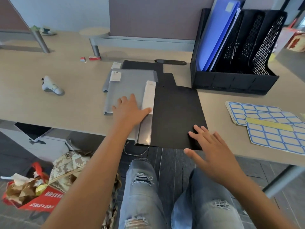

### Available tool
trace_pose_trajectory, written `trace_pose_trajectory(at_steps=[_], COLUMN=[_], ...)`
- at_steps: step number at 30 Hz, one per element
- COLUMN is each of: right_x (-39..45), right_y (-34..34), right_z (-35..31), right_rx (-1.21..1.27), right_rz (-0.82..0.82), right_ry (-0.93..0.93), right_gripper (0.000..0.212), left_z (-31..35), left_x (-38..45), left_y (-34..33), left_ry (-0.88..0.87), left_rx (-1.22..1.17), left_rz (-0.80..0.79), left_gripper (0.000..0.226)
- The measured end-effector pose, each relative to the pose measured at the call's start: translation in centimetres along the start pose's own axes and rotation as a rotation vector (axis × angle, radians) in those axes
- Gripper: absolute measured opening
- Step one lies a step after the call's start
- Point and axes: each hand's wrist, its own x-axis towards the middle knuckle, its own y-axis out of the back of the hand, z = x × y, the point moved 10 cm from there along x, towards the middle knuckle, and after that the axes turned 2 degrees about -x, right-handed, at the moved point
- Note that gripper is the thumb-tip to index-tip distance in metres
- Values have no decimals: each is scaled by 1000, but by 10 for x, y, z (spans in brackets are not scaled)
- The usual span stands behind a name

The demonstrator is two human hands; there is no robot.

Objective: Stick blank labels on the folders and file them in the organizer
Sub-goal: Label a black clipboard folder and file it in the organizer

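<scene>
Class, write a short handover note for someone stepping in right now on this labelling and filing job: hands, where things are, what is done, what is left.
Left hand: open, flat on the grey folder.
Right hand: open, fingertips on the black folder, which overhangs the desk's near edge.
Label sheets: on the desk to the right, untouched by either hand.
Organizer: back right; a blue folder with a label stands in its leftmost slot.
Done: blue folder filed.
Left: label the black and grey folders, then file them.
</scene>
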Motion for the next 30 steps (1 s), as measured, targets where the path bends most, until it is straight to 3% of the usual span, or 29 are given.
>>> trace_pose_trajectory(at_steps=[4,9,20,30], right_x=[-16,-38,-84,-110], right_y=[2,8,12,31], right_z=[4,9,41,86], right_rx=[-3,37,104,231], right_rz=[32,72,159,227], right_ry=[-15,-47,-108,-164], right_gripper=[85,82,74,71], left_z=[55,106,149,200], left_x=[-25,-58,-91,-108], left_y=[1,-35,-60,-64], left_ry=[-204,-398,-449,-461], left_rx=[-1,62,71,117], left_rz=[64,-78,-168,-148], left_gripper=[73,70,70,68])
